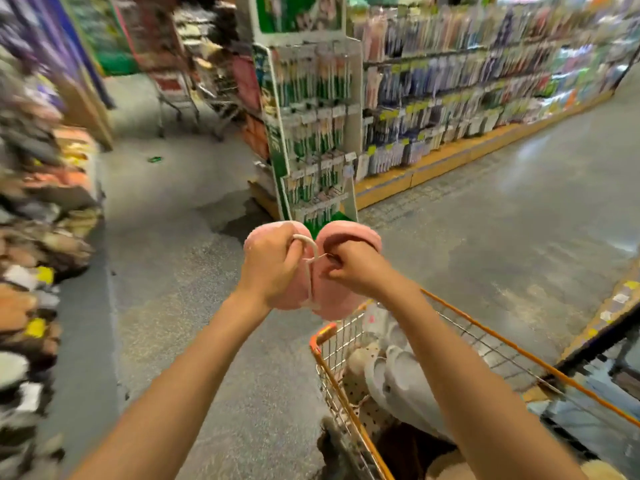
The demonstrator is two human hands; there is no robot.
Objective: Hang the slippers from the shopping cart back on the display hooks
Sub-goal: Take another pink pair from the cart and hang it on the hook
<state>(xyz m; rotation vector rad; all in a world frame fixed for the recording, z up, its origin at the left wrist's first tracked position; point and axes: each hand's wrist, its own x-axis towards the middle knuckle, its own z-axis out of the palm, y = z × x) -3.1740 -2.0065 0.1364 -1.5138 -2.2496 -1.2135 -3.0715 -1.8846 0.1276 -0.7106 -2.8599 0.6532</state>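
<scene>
**Q:** What is held up over the aisle?

**A:** Pink slippers (341, 299), a fuzzy pair joined on a pale plastic hanger (309, 252). They are raised at arm's length, above the near corner of the cart (460, 318) and clear of it.

**Q:** Why both hands?

**A:** The left hand (268, 265) curls round the hanger's hook, which likely keeps the pair from swinging. The right hand (349, 268) pinches something thin at the hanger's stem, a tag or thread; the blur hides which. It looks like a straightening of the pair before hanging.

**Q:** And the display hooks?

**A:** Probably on the smeared slipper rack (38, 237) along the left edge. The hooks themselves cannot be made out. The pair is well apart from that rack.

**Q:** What remains in the cart?

**A:** Grey slippers (391, 372) and a spotted pair (360, 393) lie inside, so the job seems far from finished. Straight ahead stands a green toothbrush stand (311, 133), beside long shelves (485, 91).
</scene>
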